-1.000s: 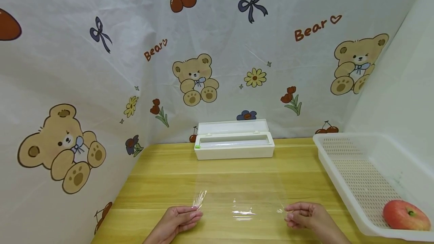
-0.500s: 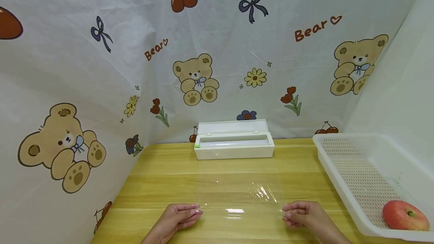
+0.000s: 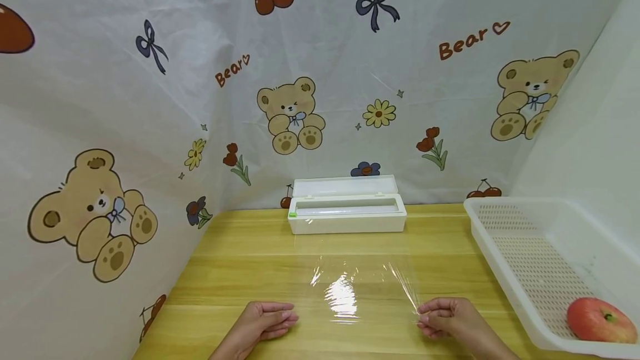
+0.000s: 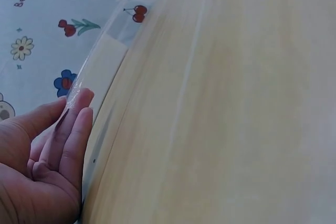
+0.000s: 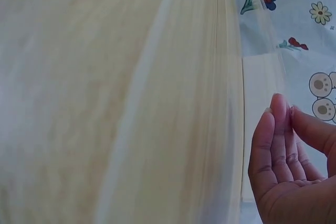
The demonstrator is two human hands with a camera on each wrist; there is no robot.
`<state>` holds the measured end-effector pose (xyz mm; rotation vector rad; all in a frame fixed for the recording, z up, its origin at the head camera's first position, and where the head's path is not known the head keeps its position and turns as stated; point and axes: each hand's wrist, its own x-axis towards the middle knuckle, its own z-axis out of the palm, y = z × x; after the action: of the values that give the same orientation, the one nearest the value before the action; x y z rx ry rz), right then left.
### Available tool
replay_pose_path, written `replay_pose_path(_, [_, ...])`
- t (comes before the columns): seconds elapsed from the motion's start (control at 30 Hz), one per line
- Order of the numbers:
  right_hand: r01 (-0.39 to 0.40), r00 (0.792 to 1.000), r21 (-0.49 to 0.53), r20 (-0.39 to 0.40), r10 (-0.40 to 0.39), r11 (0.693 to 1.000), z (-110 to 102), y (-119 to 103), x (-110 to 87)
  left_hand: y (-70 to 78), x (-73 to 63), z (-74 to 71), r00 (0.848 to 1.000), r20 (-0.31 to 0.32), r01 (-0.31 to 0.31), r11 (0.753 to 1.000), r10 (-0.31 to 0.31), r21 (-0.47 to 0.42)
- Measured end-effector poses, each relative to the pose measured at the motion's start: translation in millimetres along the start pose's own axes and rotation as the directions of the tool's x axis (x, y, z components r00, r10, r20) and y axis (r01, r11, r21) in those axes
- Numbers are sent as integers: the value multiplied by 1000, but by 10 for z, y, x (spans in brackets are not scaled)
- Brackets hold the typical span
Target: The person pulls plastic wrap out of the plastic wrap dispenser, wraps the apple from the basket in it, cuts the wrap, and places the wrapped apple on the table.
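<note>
A clear sheet of plastic wrap [image 3: 345,293] stretches from the white wrap dispenser [image 3: 347,224] at the back toward me over the wooden table. My left hand [image 3: 265,324] pinches its near left corner between thumb and fingers. At the near right corner, my right hand [image 3: 447,318] pinches the film, and bright creases fan out from those fingertips. In the left wrist view the film runs taut away from the pinching fingers [image 4: 79,119]. The dispenser's lid [image 3: 345,186] stands raised, showing the roll inside; a small green piece [image 3: 293,214] sits at its left end.
A white perforated basket [image 3: 477,238] stands at the right, with a red apple [image 3: 601,320] in its near end. Behind the table [image 3: 225,276] hangs a cloth [image 3: 325,43] printed with bears; it also covers the left side.
Both hands keep their grip in almost the same place. The glare on the film has shifted and grown, and the creases have moved from the left corner to the right one.
</note>
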<state>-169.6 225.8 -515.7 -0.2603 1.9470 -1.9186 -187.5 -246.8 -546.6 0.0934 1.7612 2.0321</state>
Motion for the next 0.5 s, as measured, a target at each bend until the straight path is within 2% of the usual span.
replay_pose_path(0.2, [-12,1000,-16,-10,12,1000,-16,-3,6,32,26,48,999,-52,-5,999,7,34])
replay_pose_path(0.5, [-27,999,-20,-39,26,999,-25,-2,38,81,33,77,998,-51,-31,996,36,86])
